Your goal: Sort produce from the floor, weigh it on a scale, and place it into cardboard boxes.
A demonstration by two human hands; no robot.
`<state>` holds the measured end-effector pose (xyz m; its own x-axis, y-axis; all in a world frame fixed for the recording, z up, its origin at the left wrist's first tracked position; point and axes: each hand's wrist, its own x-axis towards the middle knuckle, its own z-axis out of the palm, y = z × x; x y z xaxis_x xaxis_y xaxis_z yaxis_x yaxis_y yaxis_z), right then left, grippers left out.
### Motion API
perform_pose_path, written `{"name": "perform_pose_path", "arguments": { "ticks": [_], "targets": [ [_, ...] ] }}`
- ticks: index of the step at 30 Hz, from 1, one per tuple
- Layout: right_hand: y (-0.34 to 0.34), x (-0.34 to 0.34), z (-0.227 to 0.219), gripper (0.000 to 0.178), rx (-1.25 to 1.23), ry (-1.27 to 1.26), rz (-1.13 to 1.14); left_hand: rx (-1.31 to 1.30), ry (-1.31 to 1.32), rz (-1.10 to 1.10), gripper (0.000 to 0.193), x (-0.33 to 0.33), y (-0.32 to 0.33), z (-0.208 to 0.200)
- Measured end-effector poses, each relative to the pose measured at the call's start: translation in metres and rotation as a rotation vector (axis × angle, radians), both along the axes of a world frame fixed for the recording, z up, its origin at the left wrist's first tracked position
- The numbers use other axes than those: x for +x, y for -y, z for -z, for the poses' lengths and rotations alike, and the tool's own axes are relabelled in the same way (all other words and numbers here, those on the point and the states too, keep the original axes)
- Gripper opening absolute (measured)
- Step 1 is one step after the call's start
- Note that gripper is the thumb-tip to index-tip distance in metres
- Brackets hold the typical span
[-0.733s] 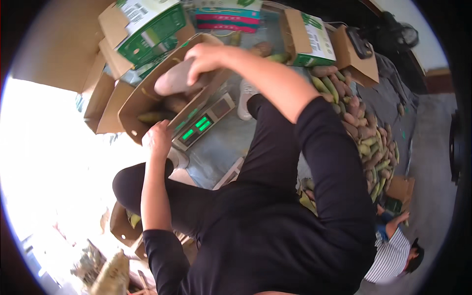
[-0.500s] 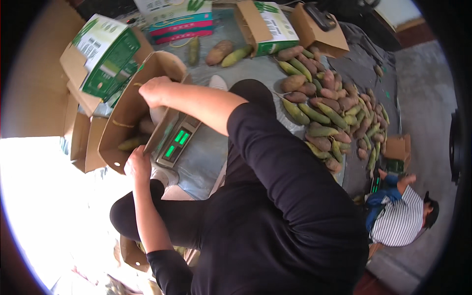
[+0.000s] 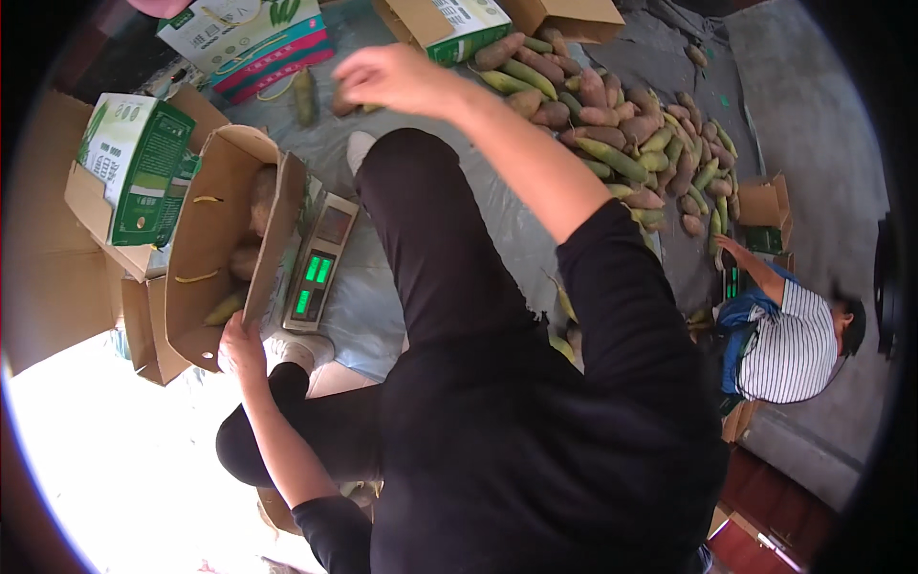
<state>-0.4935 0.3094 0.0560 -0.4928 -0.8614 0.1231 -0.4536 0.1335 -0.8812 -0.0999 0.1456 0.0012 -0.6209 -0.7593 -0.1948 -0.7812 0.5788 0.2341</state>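
My left hand (image 3: 242,349) is closed on the near rim of an open, tall cardboard box (image 3: 184,287). Inside the box lie several brown, tuber-like vegetables (image 3: 262,196) and a green radish (image 3: 226,308). Right against the box is a scale (image 3: 320,263) with a lit green display; whether the box rests on it is hidden. My right hand (image 3: 397,78) is raised over the floor sheet, fingers loosely apart, with nothing visible in it. Just beyond its fingertips, partly covered, is a brown vegetable (image 3: 341,101), with a green radish (image 3: 304,96) to its left.
A large pile of green and brown vegetables (image 3: 622,124) spreads to the right. Printed green-and-white boxes (image 3: 153,172) stand at the left, with a coloured carton (image 3: 253,48) and an open box (image 3: 459,24) at the back. A person in a striped shirt (image 3: 789,340) sits at far right.
My right hand has let go of the box's far side and moved right and away. My left hand stays on the rim. The view has shifted, and the person at right has raised an arm.
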Motion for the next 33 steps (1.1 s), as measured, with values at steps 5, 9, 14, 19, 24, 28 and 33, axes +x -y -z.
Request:
{"name": "perform_pose_path", "arguments": {
  "ticks": [5,9,14,19,24,28,33],
  "targets": [
    [-0.135,-0.043,0.086,0.031,0.279,-0.109,0.367,0.021,-0.092,0.043,0.021,0.004,0.005,0.007],
    [-0.220,-0.020,0.156,0.026,0.736,-0.275,0.376,0.025,-0.063,0.028,0.021,0.015,0.008,0.008],
    [-0.368,0.047,0.290,0.024,1.166,-0.282,0.037,0.094,-0.149,0.118,0.020,0.001,0.010,0.028],
    [-0.375,0.152,0.302,0.022,1.356,-0.025,-0.261,0.021,0.028,0.046,0.021,0.005,0.009,0.008],
    [-0.380,0.177,0.303,0.023,1.344,0.269,-0.109,-0.085,0.022,0.093,0.024,0.019,0.016,0.010],
    [-0.415,0.179,0.327,0.026,1.332,0.033,0.080,-0.004,0.016,0.021,0.024,0.016,0.024,0.025],
    [-0.447,0.173,0.339,0.022,1.412,0.166,0.432,0.068,-0.004,0.028,0.025,-0.002,0.010,0.026]
  ]
}}
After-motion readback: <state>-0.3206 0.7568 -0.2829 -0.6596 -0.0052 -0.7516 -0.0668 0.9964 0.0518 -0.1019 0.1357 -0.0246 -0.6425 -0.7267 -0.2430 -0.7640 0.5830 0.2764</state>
